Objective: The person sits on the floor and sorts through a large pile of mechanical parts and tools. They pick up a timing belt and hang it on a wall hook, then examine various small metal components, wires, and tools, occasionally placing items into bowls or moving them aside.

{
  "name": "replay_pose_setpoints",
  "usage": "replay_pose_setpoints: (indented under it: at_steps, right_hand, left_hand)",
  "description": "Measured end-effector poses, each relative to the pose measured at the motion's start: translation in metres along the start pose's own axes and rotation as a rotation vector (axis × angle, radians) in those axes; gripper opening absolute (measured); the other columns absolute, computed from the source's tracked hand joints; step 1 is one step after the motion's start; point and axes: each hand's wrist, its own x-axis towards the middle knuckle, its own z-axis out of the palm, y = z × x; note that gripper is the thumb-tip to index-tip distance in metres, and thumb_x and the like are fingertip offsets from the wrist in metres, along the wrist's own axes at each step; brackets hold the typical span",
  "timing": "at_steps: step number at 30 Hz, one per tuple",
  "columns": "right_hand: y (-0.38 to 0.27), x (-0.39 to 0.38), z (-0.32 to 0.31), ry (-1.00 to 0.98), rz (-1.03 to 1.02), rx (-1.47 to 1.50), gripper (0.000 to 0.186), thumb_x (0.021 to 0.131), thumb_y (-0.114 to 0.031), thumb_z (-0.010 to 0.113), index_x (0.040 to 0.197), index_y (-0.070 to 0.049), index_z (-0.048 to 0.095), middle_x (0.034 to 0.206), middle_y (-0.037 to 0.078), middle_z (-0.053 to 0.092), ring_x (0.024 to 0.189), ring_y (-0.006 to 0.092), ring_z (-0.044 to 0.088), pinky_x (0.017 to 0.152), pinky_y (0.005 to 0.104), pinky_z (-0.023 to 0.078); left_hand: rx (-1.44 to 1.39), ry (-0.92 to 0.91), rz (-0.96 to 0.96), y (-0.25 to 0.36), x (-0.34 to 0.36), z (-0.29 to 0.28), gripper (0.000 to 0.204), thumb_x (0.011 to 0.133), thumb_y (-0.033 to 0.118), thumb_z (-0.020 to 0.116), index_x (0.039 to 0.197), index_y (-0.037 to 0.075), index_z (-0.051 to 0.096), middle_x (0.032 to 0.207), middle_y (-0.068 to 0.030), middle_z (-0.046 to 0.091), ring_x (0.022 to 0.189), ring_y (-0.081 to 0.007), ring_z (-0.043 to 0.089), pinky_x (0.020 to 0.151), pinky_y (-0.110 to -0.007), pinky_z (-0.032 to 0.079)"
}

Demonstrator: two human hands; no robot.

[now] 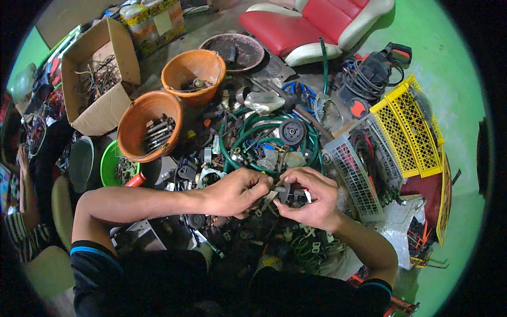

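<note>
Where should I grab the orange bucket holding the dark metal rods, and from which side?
Take the orange bucket by its bare upper-left rim, coming from above. It tilts open toward the camera, the rods lie low on the right, and clutter crowds its lower edge.

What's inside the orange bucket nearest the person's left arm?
The orange bucket holds a small heap of dark metal rods or bolts lying against its far side. Bare orange wall shows around them. What lies beneath the heap is covered and cannot be seen.

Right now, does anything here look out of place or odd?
Yes: a red car seat sits on the floor among scrap parts, and a yellow crate lies tipped on its side. Both hands hold a small dark part.
</note>
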Motion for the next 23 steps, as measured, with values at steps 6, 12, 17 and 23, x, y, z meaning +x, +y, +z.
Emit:
replay_pose_setpoints:
  at_steps: [6,12,17,23]
  right_hand:
    - [-0.004,0.002,0.002,-0.068,0.233,0.042,0.051,0.064,-0.009,0.086,0.11,0.001,0.065,0.106,0.016,0.067,0.099,0.0262,0.066,0.087,0.0359,0.052]
    - [-0.002,-0.014,0.013,-0.015,-0.236,-0.222,0.059,0.056,-0.013,0.09,0.108,0.0,0.066,0.097,0.016,0.066,0.078,0.0285,0.065,0.067,0.0355,0.053]
    - [-0.01,-0.008,0.011,-0.079,-0.01,-0.232,0.064,0.053,0.001,0.086,0.113,0.002,0.063,0.099,0.014,0.066,0.085,0.0222,0.064,0.072,0.0324,0.052]
    - [-0.012,0.021,0.024,0.048,0.276,-0.043,0.054,0.06,-0.009,0.087,0.11,-0.003,0.066,0.097,0.011,0.068,0.083,0.026,0.067,0.071,0.0314,0.055]
  left_hand:
    - [0.208,0.171,0.304,-0.029,-0.003,-0.002,0.034,0.101,0.029,0.045,0.094,-0.002,0.055,0.07,-0.0198,0.057,0.068,-0.029,0.058,0.067,-0.045,0.045]
    - [0.265,0.265,0.669,-0.053,0.011,0.02,0.028,0.096,0.022,0.053,0.091,-0.005,0.058,0.073,-0.0229,0.061,0.073,-0.0452,0.059,0.064,-0.047,0.047]
    - [0.251,0.206,0.56,-0.04,0.002,-0.012,0.034,0.09,0.027,0.065,0.092,-0.005,0.057,0.065,-0.0195,0.061,0.063,-0.0349,0.063,0.055,-0.041,0.048]
    - [-0.311,0.163,0.482,-0.037,-0.004,-0.03,0.034,0.087,0.027,0.07,0.097,-0.002,0.056,0.071,-0.014,0.062,0.061,-0.0244,0.066,0.041,-0.033,0.053]
